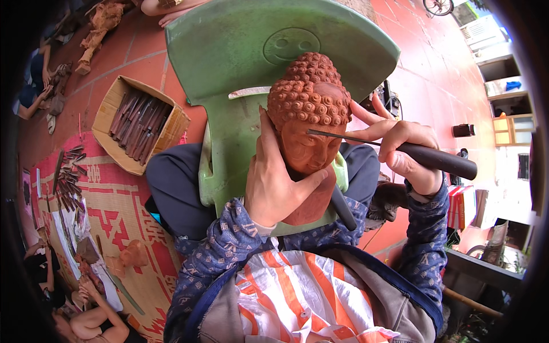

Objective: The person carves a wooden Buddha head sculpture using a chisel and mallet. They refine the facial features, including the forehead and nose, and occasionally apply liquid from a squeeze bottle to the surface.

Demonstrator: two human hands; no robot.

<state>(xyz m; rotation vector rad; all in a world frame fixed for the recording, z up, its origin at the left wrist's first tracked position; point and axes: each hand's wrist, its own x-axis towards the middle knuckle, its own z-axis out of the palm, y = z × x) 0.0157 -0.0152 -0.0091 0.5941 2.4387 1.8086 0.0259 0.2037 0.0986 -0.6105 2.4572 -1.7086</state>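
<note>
A reddish-brown carved wooden Buddha head (pixel 311 103), covered in rows of small curls, rests on a green plastic chair (pixel 240 123) between my legs. My left hand (pixel 269 186) is closed around the side of its face, the thumb lying across the chin. In my right hand (pixel 403 146) is a carving chisel (pixel 437 160) with a thick dark handle and thin metal shaft. The chisel tip meets the brow of the carving. Some right fingers reach up to the curls. A second dark handle (pixel 342 208) leans beside the neck block, its other end hidden.
To the left stands an open cardboard box (pixel 106 123) full of dark-handled tools. More tools (pixel 70 180) lie heaped on a red-and-tan mat (pixel 123 214), near a wooden carving (pixel 130 257). Other people sit along the left side. A striped box (pixel 462 207) is at the right.
</note>
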